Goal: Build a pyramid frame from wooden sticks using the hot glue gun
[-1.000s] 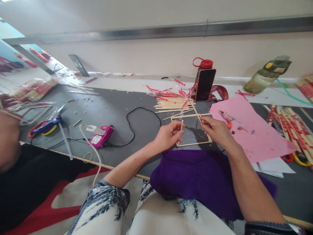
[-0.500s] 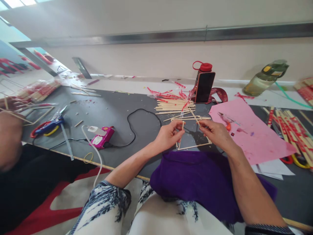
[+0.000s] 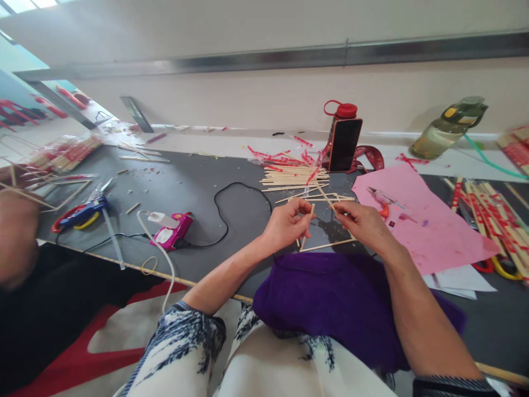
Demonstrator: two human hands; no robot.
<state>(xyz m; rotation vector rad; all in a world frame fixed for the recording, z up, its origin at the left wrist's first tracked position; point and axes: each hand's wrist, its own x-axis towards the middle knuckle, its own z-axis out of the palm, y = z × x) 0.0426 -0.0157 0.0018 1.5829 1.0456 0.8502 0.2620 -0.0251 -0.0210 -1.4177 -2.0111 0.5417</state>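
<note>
My left hand [image 3: 290, 225] pinches a thin wooden stick [image 3: 312, 210], whose upper end shows above the fingertips. Another wooden stick slants up and left from the closed fingers of my right hand [image 3: 360, 221]. Between and below both hands, a four-sided frame of wooden sticks [image 3: 328, 245] lies on the grey table; the hands partly hide its sides. Just beyond it is a pile of loose sticks [image 3: 289, 179] with red and clear wrapper scraps. Purple cloth [image 3: 330, 298] covers my lap up to the table's edge.
Left of my hands are a pink power adapter [image 3: 173, 230] with cables and blue-handled pliers [image 3: 85, 214]. A phone [image 3: 346, 144] leans on a red-capped bottle. At right lie pink paper [image 3: 430, 226], red-handled cutters and wrapped sticks [image 3: 502, 220]. A co-worker's arm [image 3: 16, 237] is far left.
The stick in my left hand leans slightly further right at its top. Both hands stay over the frame, still gripping their sticks. The whole view has shifted slightly.
</note>
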